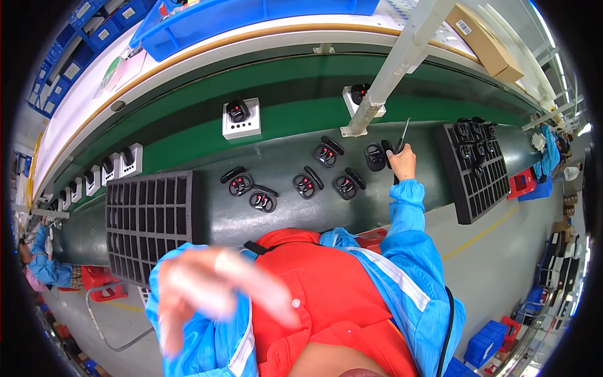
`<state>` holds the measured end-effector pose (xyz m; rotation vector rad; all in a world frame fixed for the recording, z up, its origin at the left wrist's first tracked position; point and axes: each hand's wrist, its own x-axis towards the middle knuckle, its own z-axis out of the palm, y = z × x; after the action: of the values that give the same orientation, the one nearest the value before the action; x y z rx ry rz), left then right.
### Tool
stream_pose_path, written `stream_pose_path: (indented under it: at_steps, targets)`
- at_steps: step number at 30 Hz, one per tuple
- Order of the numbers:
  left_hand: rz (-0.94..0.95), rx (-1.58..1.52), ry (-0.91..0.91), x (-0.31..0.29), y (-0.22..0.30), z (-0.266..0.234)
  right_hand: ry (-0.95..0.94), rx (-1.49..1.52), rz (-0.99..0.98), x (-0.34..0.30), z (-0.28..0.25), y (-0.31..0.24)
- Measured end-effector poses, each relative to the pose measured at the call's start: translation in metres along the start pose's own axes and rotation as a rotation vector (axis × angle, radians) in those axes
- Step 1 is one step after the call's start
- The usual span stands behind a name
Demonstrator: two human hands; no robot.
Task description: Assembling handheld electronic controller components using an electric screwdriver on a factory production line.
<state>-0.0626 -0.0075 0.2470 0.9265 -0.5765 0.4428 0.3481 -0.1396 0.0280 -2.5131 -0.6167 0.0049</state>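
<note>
My right hand [405,162] is closed around a thin, pointed metal tool [404,133] whose tip sticks out away from me; its exact kind is unclear. Just left of that hand lies an opened black earphone case [375,157], without visible red lights. Several more opened black earphone cases [304,185] with small red lights rest on the dark green bench to the left. My left hand [213,289] is raised close in front of my chest, clear of the bench. Motion smears its fingers, so its grip cannot be made out.
A black foam tray [151,220] of bare compartments lies at left. Another foam tray [480,179] at right holds several black cases at its far end. White test stands [242,129] line the bench's back. A grey metal post [392,69] rises behind my right hand. Co-workers sit at both ends.
</note>
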Motion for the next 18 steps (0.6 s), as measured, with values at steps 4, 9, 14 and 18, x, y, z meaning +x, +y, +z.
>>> stream_pose_path:
  at_steps: [4,9,14,18]
  targets:
    - [0.001,0.031,-0.090,0.038,0.012,0.030,-0.020,-0.082,0.179,0.009,0.035,0.028]
    - [0.006,-0.123,-0.113,0.047,0.000,0.033,-0.096,-0.114,0.255,0.011,0.061,0.034]
    - [-0.003,-0.111,-0.127,0.052,-0.008,0.033,-0.126,-0.116,0.266,0.014,0.062,0.042]
    - [-0.015,-0.172,-0.040,0.055,-0.012,0.036,-0.067,-0.119,0.229,0.008,0.050,0.036]
